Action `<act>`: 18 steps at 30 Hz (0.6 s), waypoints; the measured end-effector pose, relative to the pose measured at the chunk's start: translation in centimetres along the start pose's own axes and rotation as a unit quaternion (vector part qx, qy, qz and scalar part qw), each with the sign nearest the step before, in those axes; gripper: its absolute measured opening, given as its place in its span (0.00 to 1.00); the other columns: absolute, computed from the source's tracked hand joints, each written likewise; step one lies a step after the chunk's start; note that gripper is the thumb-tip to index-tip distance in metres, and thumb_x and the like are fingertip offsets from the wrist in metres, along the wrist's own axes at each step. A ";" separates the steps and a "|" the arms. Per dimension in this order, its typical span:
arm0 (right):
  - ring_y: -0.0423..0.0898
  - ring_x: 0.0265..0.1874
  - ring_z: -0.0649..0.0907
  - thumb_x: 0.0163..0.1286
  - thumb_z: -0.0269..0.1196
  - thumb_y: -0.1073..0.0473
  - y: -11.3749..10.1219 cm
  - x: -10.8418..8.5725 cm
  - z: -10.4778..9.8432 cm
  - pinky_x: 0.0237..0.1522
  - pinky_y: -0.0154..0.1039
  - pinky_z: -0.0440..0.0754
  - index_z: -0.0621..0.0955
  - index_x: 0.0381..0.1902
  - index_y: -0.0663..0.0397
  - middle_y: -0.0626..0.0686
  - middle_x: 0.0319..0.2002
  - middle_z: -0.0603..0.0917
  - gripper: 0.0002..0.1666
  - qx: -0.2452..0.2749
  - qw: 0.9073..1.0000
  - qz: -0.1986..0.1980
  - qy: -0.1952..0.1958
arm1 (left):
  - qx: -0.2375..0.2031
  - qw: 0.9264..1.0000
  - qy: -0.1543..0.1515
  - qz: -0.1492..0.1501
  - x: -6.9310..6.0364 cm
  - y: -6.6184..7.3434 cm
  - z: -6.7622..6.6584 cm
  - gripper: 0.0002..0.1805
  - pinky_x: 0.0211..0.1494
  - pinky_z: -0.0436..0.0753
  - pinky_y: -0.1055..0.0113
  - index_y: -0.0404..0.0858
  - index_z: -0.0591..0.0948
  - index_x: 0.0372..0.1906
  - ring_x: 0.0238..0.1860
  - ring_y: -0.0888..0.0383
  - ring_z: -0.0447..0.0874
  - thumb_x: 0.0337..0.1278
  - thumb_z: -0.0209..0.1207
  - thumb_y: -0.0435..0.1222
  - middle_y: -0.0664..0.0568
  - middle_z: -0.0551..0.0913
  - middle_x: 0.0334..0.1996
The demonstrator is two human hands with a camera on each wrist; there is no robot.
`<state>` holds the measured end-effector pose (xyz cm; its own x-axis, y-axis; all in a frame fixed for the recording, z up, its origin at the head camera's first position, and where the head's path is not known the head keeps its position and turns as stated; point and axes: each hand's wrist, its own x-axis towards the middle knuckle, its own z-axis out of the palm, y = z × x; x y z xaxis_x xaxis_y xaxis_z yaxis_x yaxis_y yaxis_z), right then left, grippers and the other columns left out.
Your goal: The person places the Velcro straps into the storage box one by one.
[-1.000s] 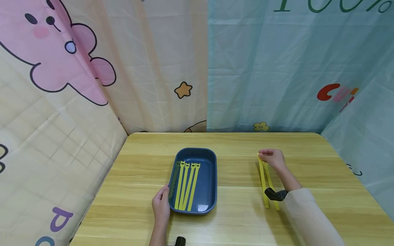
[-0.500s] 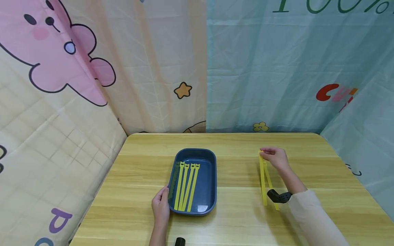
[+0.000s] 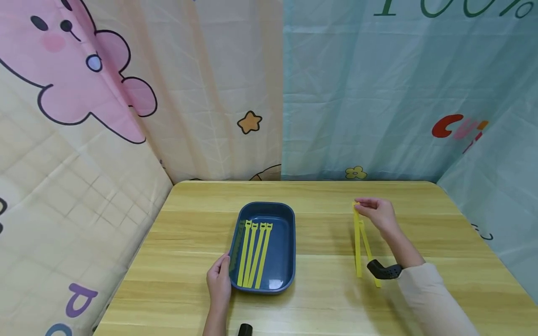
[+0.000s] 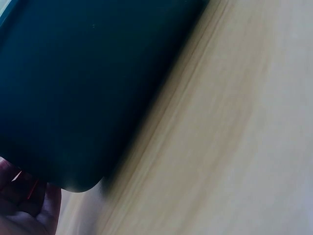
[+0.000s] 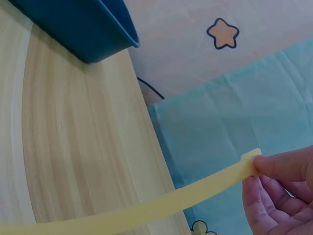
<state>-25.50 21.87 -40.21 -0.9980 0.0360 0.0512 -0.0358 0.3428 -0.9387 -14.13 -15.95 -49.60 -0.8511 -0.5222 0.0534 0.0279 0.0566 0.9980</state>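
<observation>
My left hand (image 3: pixel 219 280) grips the left side of a dark blue rectangular tray (image 3: pixel 280 256), near its front corner. Seen by the left wrist camera, the fingers (image 4: pixel 49 205) curl at the tray's corner, partly out of frame. Inside the tray lie several yellow cable ties (image 3: pixel 255 256) with slotted heads, side by side. To the right, my right hand (image 3: pixel 381 218) pinches another yellow cable tie (image 3: pixel 357 247) by its head between thumb and fingertips. This tie (image 5: pixel 166 203) hangs down in a gentle curve. Just right of it, one more yellow tie (image 3: pixel 366 242) lies on the table, partly covered.
The wooden table (image 3: pixel 323 280) has a far edge against a printed curtain (image 3: pixel 218 93). Black wrist camera mounts show at the right wrist (image 3: pixel 383 270) and near the left forearm (image 3: pixel 245 330). A wide stretch of table separates the tray from the right hand.
My right hand has moved slightly up and to the right, and the pinched cable tie has risen with it, its lower end drawing upward. My left hand and the tray stay put.
</observation>
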 end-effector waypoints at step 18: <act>0.33 0.32 0.80 0.61 0.64 0.60 -1.9 -1.2 -0.8 0.38 0.26 0.77 0.74 0.50 0.76 0.39 0.31 0.82 0.25 0.025 0.999 -0.032 0.017 | -0.006 1.000 -0.003 -0.002 0.0 0.2 -0.1 0.16 0.47 0.69 0.83 0.24 0.78 0.49 0.55 0.48 0.71 0.64 0.50 0.32 0.36 0.77 0.50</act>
<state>-24.21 21.97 -38.21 -0.9913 0.0483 0.1228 -0.1030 0.2983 -0.9489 -14.07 -15.97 -49.37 -0.8545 -0.5171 0.0492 0.0304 0.0446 0.9985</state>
